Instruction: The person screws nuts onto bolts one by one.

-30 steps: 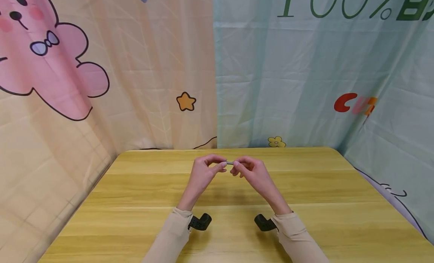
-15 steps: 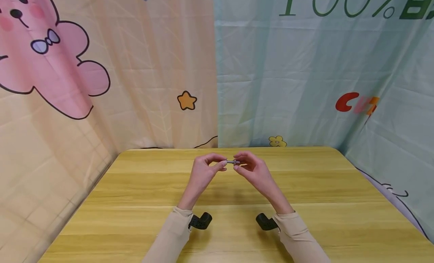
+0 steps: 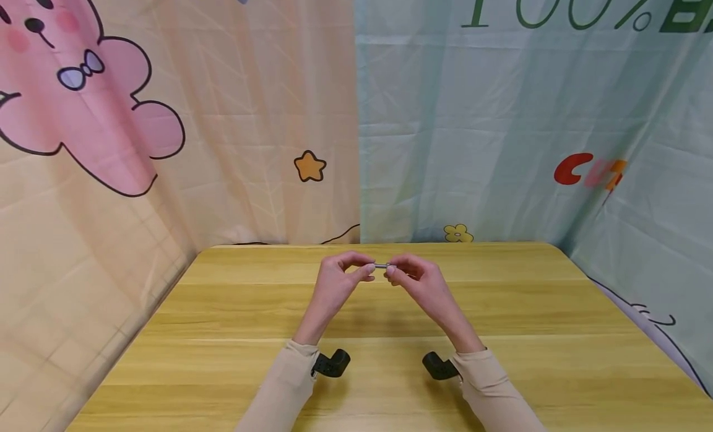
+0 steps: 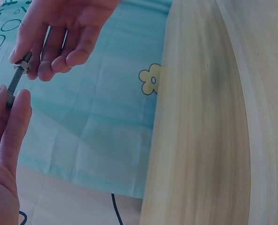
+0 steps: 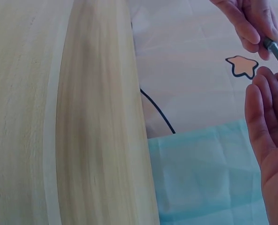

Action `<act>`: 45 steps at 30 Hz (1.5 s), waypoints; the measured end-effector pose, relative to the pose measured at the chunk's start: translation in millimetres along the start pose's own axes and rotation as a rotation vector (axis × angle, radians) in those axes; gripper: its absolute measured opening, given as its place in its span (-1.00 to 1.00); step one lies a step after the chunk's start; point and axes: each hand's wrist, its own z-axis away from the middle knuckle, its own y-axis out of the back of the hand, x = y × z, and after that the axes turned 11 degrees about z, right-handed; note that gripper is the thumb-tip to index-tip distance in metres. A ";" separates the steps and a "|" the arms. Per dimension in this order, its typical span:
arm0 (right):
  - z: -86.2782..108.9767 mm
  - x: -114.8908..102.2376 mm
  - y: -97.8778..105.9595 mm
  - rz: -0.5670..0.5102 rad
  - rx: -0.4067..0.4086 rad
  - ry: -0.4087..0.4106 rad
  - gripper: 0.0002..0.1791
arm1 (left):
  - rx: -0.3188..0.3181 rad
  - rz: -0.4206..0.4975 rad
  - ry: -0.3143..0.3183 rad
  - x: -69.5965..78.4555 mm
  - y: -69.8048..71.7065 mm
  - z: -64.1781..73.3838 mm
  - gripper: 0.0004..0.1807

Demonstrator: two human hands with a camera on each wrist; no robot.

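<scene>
A grey metal bolt (image 4: 15, 84) is held up level above the table between both hands. My left hand (image 3: 338, 285) pinches its head end between thumb and fingers. Near the bolt's other end sits a hex nut (image 4: 22, 65), threaded on with a short piece of the bolt showing past it. My right hand (image 3: 424, 286) has thumb and forefinger at this nut, pinching it, while its other fingers are loosely bent. In the right wrist view the bolt's shank (image 5: 275, 50) spans from the left fingertips to the nut, which is partly cut off by the frame edge.
Beneath the hands is a light wood-grain table (image 3: 223, 358). Printed curtains (image 3: 473, 141) stand behind its far edge and along the sides. A black wrist camera (image 3: 332, 363) juts inward from the left sleeve, and another camera (image 3: 440, 366) from the right one.
The right thumb and fingers, pinched at the bolt's end at first, spread and bared the nut half a second ago, and are now closed on it again. The left hand keeps its hold.
</scene>
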 end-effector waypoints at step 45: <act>9.1 -38.5 3.9 0.031 -0.005 -0.023 -0.70 | 0.006 0.005 -0.031 -2.8 -3.9 0.5 -0.84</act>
